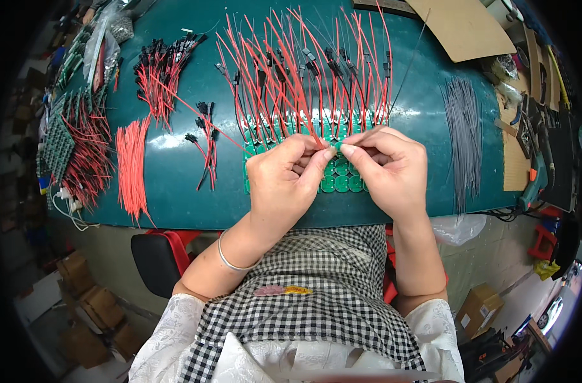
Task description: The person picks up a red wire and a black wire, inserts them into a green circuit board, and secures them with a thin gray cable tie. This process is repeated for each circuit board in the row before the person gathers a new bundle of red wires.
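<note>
i pinch one small round green board (337, 146) between both sets of fingers, my left hand (284, 182) on its left edge and my right hand (388, 167) on its right, thumbs and forefingers meeting just above the panel of green round boards (341, 180) that lies on the dark green surface (176, 172). the piece sits at the near edge of the row where the red and black wire leads (304, 76) fan away from me. to do this well, i judge i should keep the grip close to the joint, bend with short, even pressure, and let the rest of the panel stay flat so the soldered leads are not tugged. both hands are clenched on the little board, the other fingers curled under. my wrists hover over the near edge of the surface, forearms coming up from my lap, a thin bracelet (230, 258) on the left one. a bundle of loose red wires (132, 167) lies well apart to my left, a bundle of grey wires (465, 137) well apart to my right, and a pile of wired connectors (160, 70) sits farther back on the left.
</note>
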